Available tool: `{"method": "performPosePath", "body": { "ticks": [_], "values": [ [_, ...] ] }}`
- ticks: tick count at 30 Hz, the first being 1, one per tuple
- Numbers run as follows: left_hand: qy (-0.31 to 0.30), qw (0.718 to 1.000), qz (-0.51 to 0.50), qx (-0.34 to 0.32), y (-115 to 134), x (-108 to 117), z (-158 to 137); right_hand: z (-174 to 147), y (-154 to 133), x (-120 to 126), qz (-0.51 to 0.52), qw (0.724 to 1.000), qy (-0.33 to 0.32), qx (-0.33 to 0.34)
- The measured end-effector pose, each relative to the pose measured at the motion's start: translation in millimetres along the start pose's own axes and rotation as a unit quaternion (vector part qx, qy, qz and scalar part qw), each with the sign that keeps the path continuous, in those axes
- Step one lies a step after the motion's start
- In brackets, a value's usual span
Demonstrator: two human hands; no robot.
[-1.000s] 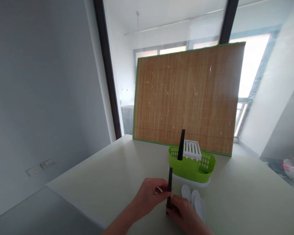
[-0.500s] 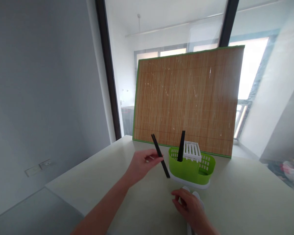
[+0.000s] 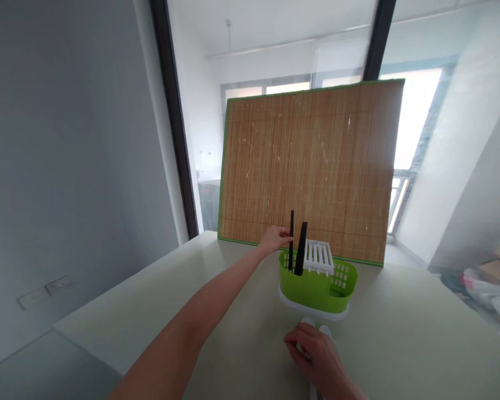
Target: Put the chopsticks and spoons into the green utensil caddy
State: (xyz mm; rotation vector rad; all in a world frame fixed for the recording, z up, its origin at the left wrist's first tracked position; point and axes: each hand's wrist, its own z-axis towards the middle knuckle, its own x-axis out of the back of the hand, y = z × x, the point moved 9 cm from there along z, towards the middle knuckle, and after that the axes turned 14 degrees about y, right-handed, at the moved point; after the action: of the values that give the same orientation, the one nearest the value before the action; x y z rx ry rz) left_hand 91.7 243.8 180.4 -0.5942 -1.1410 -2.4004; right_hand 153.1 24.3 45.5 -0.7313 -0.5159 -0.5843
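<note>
In the head view, my left hand [image 3: 276,239] pinches black chopsticks [image 3: 291,233] held upright, their lower ends inside the left part of a green cutlery basket [image 3: 308,291]. Right beside them, more black chopsticks [image 3: 301,247] stand in the same left part. A white slatted rack [image 3: 318,255] sits across the middle of the basket. On the table in front, my right hand [image 3: 314,353] is curled with its fingertips together, and nothing shows between them. Under and beside it lie white spoons [image 3: 325,331], their handles partly hidden by the hand.
The basket stands on a white base tray [image 3: 312,311] on a pale table [image 3: 233,344]. Behind it leans a bamboo mat [image 3: 308,172] with green edging. A wall [image 3: 66,166] is at the left. Boxes and bags [image 3: 487,283] lie beyond the table on the right.
My left hand has moved forward and right, bringing its chopsticks from beside the basket to upright inside it. My right hand stays by the spoons. The view has shifted slightly.
</note>
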Motion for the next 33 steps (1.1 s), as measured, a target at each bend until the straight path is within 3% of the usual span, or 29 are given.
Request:
{"method": "performPosePath", "body": {
  "ticks": [8,13,17,22,25,27,29,33],
  "values": [
    [-0.055,0.998,0.008,0.011,-23,-42,-3,0,-1,1,-0.019,1.0,0.0,0.006],
    [-0.068,0.998,0.002,0.014,-27,-50,-9,-2,-2,-1,-0.022,1.0,-0.007,0.013],
    [-0.051,0.998,-0.004,0.021,-24,-44,-9,-2,-1,-2,-0.025,1.0,-0.012,0.007],
    [0.057,0.998,-0.003,0.038,-19,-3,-22,2,4,4,-0.004,1.0,0.008,-0.011],
    [0.189,0.98,-0.043,0.052,-21,30,-65,4,13,12,0.014,0.999,0.036,-0.036],
    [0.24,0.964,-0.089,0.067,-26,36,-107,5,21,19,0.032,0.995,0.064,-0.063],
    [0.188,0.973,-0.107,0.074,-27,17,-146,4,30,26,0.05,0.989,0.1,-0.094],
    [-0.026,0.995,-0.067,0.062,-13,-47,-199,2,44,36,0.081,0.976,0.149,-0.137]
  ]
}}
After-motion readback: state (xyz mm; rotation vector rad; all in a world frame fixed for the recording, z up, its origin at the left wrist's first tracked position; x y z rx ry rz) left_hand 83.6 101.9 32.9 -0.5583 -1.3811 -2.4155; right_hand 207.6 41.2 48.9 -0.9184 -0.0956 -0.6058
